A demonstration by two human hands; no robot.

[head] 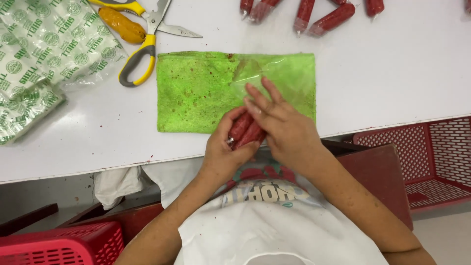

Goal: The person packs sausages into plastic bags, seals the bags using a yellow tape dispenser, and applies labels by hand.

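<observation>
Closest to us is our own white apron [274, 230], and just above it our two hands meet at the near edge of the white table [392, 73]. Our left hand [223, 154] is closed around a small bundle of red sausages [247, 131]; we count two or perhaps three, we cannot tell exactly. Our right hand [284, 127] lies over them with fingers stretched, pressing on a clear plastic bag [267, 78] that rests on one green cloth [206, 91].

We judge the bagging is only begun: the sausages sit at the mouth of the bag, not inside. At the far edge about six more wrapped sausages [333, 18] wait. One pair of yellow scissors [140, 37] and a pile of printed green-and-white bags [39, 49] lie at the left. Two red baskets [431, 162] stand below the table.
</observation>
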